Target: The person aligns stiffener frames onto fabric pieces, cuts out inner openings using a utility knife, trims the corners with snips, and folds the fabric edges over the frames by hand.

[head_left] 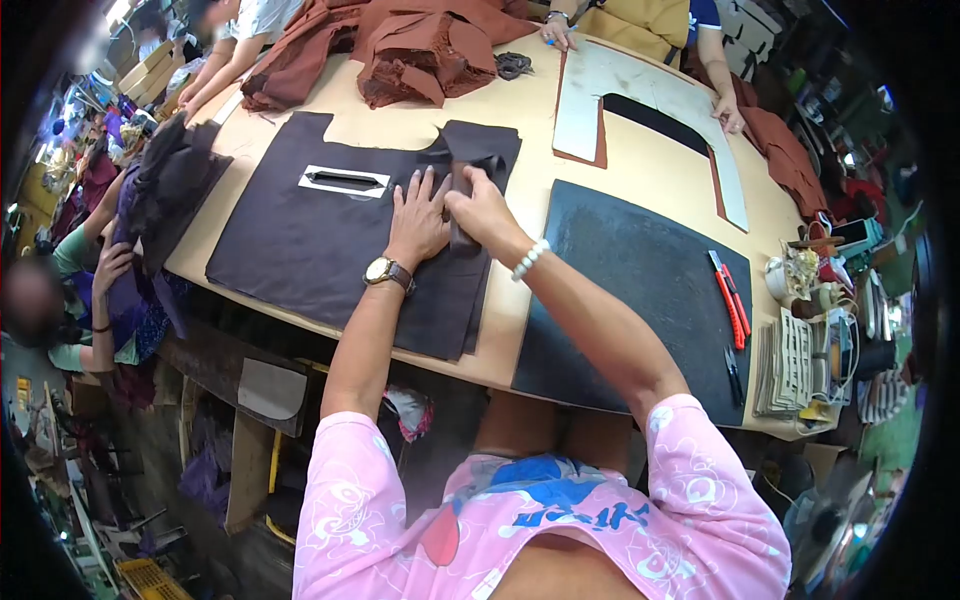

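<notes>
Dark cloth panels (290, 235) lie stacked on the light table (525, 295). My left hand (420, 218), with a watch on its wrist, lies flat on the cloth with its fingers spread. Just right of it, my right hand (480, 208) has its fingers bent together on a folded dark strip (463, 175) near the stack's right part. A white-framed slot piece (345, 182) rests on the cloth to the left of my hands.
A black cutting mat (625, 290) holds red cutters (735, 300) and a dark pen-like tool (733, 375). Rust-brown cloth (420, 50) is heaped at the back. A co-worker's hands touch a white template (640, 85); another person at left holds dark cloth (165, 190).
</notes>
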`<state>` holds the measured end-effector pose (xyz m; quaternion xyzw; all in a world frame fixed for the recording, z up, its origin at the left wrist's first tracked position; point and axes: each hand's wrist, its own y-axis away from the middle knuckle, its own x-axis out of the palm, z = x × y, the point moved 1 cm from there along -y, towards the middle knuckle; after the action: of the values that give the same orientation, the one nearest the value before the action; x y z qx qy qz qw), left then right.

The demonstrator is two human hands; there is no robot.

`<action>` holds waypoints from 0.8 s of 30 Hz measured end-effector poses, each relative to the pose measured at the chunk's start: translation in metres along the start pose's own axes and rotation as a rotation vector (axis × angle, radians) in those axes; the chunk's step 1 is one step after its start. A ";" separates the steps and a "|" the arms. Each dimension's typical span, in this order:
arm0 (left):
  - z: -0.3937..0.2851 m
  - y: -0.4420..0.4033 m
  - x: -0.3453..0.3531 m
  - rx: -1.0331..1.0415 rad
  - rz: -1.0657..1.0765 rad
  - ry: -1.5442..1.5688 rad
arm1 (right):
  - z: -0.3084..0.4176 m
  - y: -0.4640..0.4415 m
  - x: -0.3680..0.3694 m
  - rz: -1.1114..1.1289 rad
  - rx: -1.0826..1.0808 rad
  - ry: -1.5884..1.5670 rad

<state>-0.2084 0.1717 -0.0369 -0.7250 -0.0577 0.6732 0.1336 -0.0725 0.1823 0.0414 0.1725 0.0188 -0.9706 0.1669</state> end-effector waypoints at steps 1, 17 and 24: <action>-0.003 0.000 -0.004 -0.005 -0.004 0.033 | 0.000 -0.007 0.000 -0.019 0.042 0.006; 0.002 -0.011 -0.002 0.305 -0.312 -0.027 | -0.024 0.216 -0.094 -0.427 -0.655 0.425; 0.032 -0.018 0.002 0.138 -0.466 -0.381 | -0.120 0.400 -0.188 -0.990 -0.255 0.636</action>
<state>-0.2382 0.1927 -0.0361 -0.5420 -0.2005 0.7507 0.3201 0.2659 -0.1238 0.0009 0.4038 0.2621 -0.8238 -0.2993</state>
